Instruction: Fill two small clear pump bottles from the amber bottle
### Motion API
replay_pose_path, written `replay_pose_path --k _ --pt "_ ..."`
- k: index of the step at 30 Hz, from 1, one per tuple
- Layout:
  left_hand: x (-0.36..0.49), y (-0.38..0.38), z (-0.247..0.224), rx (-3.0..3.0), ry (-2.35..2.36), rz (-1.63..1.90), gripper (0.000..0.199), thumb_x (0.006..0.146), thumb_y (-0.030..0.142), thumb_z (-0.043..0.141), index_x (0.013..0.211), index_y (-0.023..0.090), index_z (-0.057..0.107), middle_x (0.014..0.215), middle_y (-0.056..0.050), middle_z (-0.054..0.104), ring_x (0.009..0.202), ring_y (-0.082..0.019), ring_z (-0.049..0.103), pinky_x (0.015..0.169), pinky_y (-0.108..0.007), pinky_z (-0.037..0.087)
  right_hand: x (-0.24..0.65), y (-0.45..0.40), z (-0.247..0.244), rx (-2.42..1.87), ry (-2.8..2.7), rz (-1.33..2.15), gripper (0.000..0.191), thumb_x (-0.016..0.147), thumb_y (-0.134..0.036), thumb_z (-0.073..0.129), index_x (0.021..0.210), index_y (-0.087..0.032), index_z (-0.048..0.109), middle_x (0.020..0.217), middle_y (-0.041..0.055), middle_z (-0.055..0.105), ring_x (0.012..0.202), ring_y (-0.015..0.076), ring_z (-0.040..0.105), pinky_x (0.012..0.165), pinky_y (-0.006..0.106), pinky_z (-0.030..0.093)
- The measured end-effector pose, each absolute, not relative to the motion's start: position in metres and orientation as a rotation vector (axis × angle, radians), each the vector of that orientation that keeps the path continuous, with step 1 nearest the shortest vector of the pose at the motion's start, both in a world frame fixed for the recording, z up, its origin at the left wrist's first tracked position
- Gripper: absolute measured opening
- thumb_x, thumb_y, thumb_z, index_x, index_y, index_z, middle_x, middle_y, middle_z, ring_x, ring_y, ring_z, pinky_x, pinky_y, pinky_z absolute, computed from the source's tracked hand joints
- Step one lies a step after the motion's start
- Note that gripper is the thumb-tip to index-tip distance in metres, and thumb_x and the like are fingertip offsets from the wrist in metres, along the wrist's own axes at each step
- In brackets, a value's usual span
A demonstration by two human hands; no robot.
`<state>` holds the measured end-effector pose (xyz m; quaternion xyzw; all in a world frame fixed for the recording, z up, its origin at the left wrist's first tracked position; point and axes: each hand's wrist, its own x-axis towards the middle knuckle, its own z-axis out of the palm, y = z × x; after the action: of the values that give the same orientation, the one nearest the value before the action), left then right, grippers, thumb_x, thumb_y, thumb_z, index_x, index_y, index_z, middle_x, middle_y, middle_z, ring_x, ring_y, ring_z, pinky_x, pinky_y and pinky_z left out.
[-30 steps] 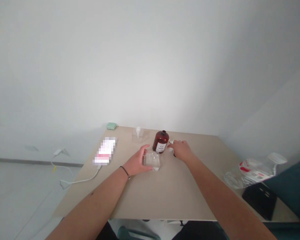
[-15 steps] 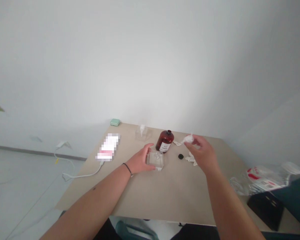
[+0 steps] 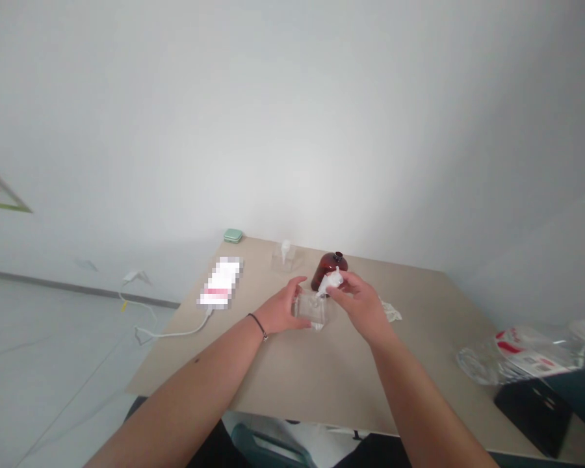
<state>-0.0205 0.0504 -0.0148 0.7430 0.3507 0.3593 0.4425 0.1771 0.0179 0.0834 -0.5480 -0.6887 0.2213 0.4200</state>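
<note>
My left hand (image 3: pixel 281 305) grips the side of a small square transparent container (image 3: pixel 309 312) standing on the table. My right hand (image 3: pixel 358 302) pinches a crumpled white tissue (image 3: pixel 330 283) just above the container's far corner. Behind both hands stands a dark amber bottle (image 3: pixel 329 271) with a black cap, its label hidden by the tissue and hands. A transparent block with a white nozzle (image 3: pixel 285 257) stands further back, to the left of the bottle.
White paper scraps (image 3: pixel 390 311) lie right of my right hand on the beige table (image 3: pixel 297 380). At the left lie a pixelated phone (image 3: pixel 221 282) with a white cable and a small green case (image 3: pixel 233 235). A plastic bag (image 3: pixel 517 354) and a black box (image 3: pixel 533 416) lie at the right.
My right hand has moved left from the right of the bottle, bringing the white tissue over the container. The black round piece on the table no longer shows. The view has shifted slightly.
</note>
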Motion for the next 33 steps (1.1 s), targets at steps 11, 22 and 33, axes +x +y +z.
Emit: replay_pose_path --k 11,22,33 --pt "-0.021 0.050 -0.014 1.857 0.900 0.894 0.111 0.057 0.033 0.089 0.146 0.025 0.025 0.121 -0.010 0.054 0.107 -0.026 0.057 0.097 -0.045 0.045 0.164 0.029 0.025 -1.347 -1.713 0.634 0.024 0.074 -0.039 0.067 0.089 -0.021 0.065 0.100 0.0067 0.065 0.096 0.0253 0.061 0.088 0.040 0.047" --pt "-0.020 0.050 -0.012 1.868 0.894 0.873 0.106 0.060 0.027 0.086 0.146 0.023 0.024 0.118 -0.008 0.054 0.103 -0.024 0.057 0.096 -0.043 0.046 0.169 0.027 -0.014 -1.178 -1.559 0.807 0.038 0.076 -0.044 0.067 0.109 -0.025 0.067 0.124 0.0094 0.062 0.121 0.0293 0.055 0.107 0.048 0.038" --pt "-0.019 0.047 -0.011 1.829 0.932 0.852 0.108 0.060 0.028 0.087 0.146 0.023 0.022 0.120 -0.010 0.054 0.101 -0.024 0.058 0.096 -0.045 0.046 0.175 0.023 -0.020 -0.969 -1.096 1.129 0.009 0.073 -0.031 0.064 0.071 -0.024 0.070 0.118 0.0058 0.070 0.120 0.0310 0.057 0.105 0.049 0.038"
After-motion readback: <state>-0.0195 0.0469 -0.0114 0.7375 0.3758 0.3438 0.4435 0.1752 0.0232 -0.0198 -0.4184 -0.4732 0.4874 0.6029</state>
